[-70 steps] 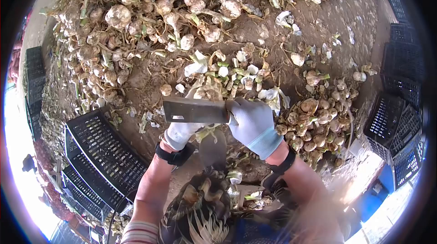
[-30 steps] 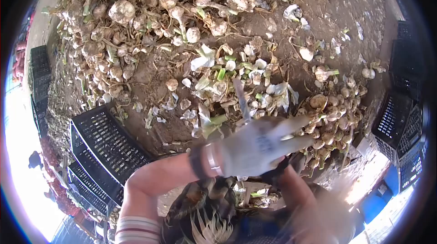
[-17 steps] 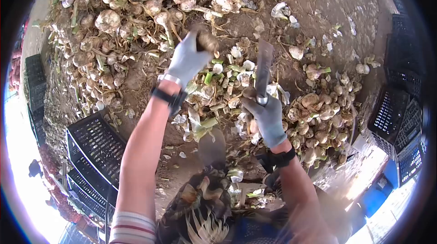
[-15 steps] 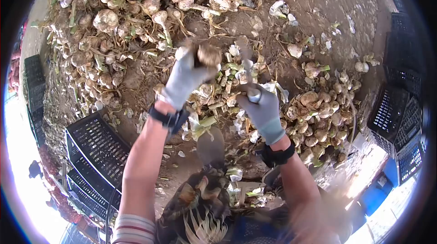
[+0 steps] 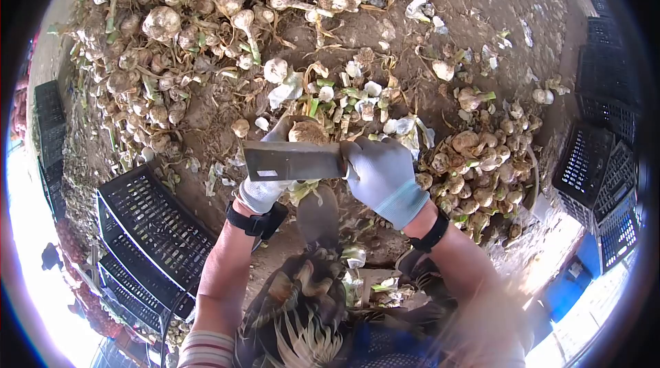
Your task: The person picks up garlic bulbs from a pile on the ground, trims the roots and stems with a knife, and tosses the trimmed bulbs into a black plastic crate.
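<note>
My right hand [image 5: 386, 179], gloved in grey and pale green, is closed around the handle of a broad-bladed cleaver [image 5: 302, 164]. The blade stretches leftward, level across the front of my left hand [image 5: 261, 194]. That hand, in a whitish glove, grips a dirt-brown garlic bulb [image 5: 308, 132], which shows just above the blade. Part of the left fingers is hidden behind the cleaver. Cut garlic stems [image 5: 342, 108] and pale peelings lie on the soil beyond the hands. To the right of my right hand is a heap of garlic bulbs [image 5: 481, 162].
A large spread of uncut garlic [image 5: 161, 24] covers the ground at upper left. Black plastic crates [image 5: 148, 217] stand at my left, with more crates [image 5: 584, 165] at far right beside a blue container [image 5: 567, 292]. My shoe [image 5: 317, 220] is below the hands.
Both hands have come closer together and nearer to me. The cleaver, blurred and pointing away before, now lies crosswise in front of the left hand and the bulb.
</note>
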`<action>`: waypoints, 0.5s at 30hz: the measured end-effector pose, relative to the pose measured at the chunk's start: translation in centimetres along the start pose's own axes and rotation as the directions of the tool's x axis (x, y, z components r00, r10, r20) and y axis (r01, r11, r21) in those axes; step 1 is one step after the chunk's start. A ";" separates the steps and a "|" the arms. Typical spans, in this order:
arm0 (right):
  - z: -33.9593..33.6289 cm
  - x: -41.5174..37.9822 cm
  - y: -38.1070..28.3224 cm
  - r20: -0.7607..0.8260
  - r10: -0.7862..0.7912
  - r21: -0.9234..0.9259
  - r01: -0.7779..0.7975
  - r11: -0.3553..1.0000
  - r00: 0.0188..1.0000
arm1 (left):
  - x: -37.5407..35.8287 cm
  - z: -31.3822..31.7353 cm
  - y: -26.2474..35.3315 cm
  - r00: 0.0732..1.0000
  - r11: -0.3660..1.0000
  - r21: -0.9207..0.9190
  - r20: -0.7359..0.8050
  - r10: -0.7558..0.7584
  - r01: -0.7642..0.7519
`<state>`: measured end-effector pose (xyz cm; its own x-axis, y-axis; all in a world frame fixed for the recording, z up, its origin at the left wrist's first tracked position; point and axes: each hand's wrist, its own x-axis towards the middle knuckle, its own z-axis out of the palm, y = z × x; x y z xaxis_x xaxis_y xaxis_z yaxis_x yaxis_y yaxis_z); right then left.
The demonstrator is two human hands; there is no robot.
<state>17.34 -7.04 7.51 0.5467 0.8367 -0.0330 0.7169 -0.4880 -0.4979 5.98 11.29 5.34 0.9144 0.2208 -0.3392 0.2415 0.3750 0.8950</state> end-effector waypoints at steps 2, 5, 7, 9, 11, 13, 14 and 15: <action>0.2 -0.1 0.1 0.023 0.008 0.000 -0.008 1.000 1.000 | -0.1 0.3 0.6 0.976 0.937 -0.304 -0.078 -0.205 0.172; 1.5 -0.1 2.5 0.039 0.018 0.046 -0.019 0.999 0.999 | 0.7 -0.3 0.2 0.979 0.928 0.316 0.115 0.169 -0.197; 2.4 -0.7 4.8 0.255 0.450 -0.206 -0.406 0.890 0.856 | -0.8 0.5 1.8 0.986 0.983 -0.088 0.072 -0.154 0.160; 2.6 -1.8 4.6 0.214 0.450 -0.013 -0.459 0.889 0.867 | -0.7 0.6 1.6 0.987 0.982 0.105 0.021 -0.158 0.155; 2.2 -2.0 4.2 0.150 0.479 0.176 -0.500 0.848 0.865 | -0.2 1.5 1.2 0.995 0.840 0.536 0.092 0.036 -0.080; 1.6 -0.6 2.3 0.164 0.361 0.305 -0.395 0.866 0.918 | 0.4 0.9 0.0 0.937 0.458 0.827 0.346 0.043 -0.326; 1.2 -0.2 1.5 0.145 0.282 0.341 -0.315 0.886 0.948 | 0.3 1.0 -0.2 0.905 0.346 0.841 0.422 0.058 -0.415; 1.4 -0.3 1.7 0.144 0.286 0.343 -0.319 0.883 0.947 | 0.2 1.2 0.1 0.903 0.345 0.841 0.426 0.054 -0.417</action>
<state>17.81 -7.79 5.41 0.6609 0.6887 -0.2983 0.3104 -0.6127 -0.7268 6.52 10.29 5.68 0.9772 -0.1642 -0.1346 -0.0253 -0.7196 0.6939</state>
